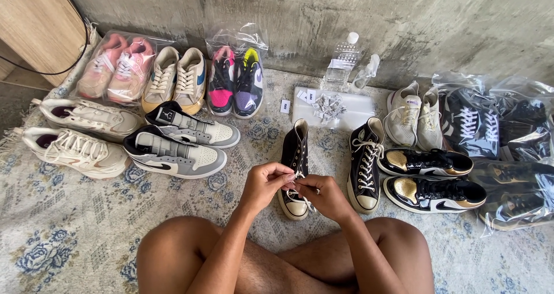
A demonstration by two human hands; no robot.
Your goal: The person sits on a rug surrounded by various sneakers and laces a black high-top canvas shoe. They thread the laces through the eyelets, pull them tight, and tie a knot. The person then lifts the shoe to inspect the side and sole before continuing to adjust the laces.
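Black high-top sneaker (296,155) lies under both hands, left hand (264,184) and right hand (326,195) pinching its white lace (298,177).

Bare forearms and bare legs show; no sleeves, rings or watch.

Left hand (266,184) and right hand (324,195) pinch white lace (298,177) over a black high-top sneaker (296,168) on the patterned rug (69,225). Its laced mate (365,164) stands just right. Grey low sneakers (176,150) lie left, black-gold pair (430,178) right.
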